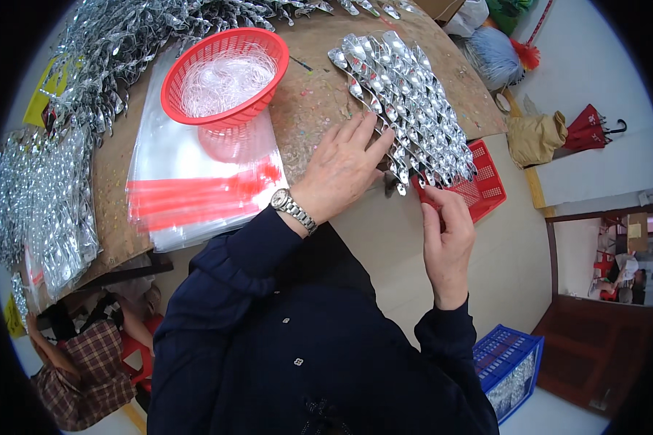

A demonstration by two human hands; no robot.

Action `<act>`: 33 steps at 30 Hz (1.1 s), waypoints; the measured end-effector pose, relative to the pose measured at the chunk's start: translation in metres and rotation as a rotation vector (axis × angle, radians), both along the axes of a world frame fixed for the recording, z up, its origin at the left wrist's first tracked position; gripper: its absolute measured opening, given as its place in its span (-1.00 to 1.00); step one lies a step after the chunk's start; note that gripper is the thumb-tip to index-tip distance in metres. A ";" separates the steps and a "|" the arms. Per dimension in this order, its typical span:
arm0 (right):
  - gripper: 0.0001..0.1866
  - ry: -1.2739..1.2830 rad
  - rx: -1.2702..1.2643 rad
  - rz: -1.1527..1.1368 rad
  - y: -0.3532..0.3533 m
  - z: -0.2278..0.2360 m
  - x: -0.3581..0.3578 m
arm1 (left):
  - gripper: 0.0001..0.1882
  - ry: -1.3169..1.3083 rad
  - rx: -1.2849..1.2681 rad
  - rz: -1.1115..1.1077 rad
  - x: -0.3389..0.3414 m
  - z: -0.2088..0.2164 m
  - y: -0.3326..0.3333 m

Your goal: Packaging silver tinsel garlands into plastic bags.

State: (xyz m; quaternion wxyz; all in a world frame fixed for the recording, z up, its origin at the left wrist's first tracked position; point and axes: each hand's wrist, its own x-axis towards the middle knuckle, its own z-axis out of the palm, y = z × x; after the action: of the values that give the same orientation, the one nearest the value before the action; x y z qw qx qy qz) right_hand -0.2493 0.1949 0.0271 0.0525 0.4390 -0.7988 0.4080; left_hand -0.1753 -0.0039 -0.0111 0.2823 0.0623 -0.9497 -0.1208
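Observation:
Rows of shiny silver twisted strips [406, 101] lie side by side at the right of the table, their lower ends reaching its near edge. My left hand [339, 170], with a metal wristwatch [293, 209] on the wrist, rests at the left side of these rows. Its fingers are spread and touch the outermost strips. At the lower ends, my right hand [448, 235] pinches the tip of one strip between thumb and forefinger. The fingers partly cover that tip.
A red basket [173, 101] of clear threads stands on clear plastic bags [149, 159] with red bands. More silver strips [47, 188] cover the table's left. A red crate [495, 174] sits below the right edge; a blue crate [497, 355] is on the floor. Another person [87, 362] sits lower left.

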 end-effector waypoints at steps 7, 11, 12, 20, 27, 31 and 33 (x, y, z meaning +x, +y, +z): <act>-0.72 -0.158 0.081 -0.072 0.016 -0.011 0.004 | -0.37 0.004 0.015 -0.040 0.000 0.000 0.002; -0.60 -0.357 0.107 -0.077 0.019 -0.023 0.003 | -0.38 -0.012 0.010 -0.047 0.000 -0.003 0.003; -0.55 -0.358 0.089 -0.079 0.018 -0.027 0.003 | -0.38 -0.013 0.009 -0.049 0.000 -0.003 0.003; -0.42 -0.470 -0.001 -0.013 0.010 -0.045 0.005 | -0.38 -0.009 0.022 -0.047 -0.001 -0.005 0.002; -0.39 -0.398 0.027 0.028 -0.002 -0.043 0.014 | -0.41 -0.016 0.035 -0.044 0.000 -0.007 0.001; -0.41 -0.334 0.031 0.035 -0.004 -0.048 0.013 | -0.40 0.000 0.009 -0.042 -0.001 -0.005 0.002; -0.41 -0.337 0.040 0.046 -0.006 -0.047 0.014 | -0.40 0.007 0.002 -0.039 -0.001 -0.005 0.003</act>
State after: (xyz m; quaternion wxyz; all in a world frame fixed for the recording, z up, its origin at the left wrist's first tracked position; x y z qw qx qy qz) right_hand -0.2349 0.1888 -0.0200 -0.1003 0.3833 -0.7940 0.4611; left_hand -0.1762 -0.0013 -0.0160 0.2830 0.0437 -0.9496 -0.1272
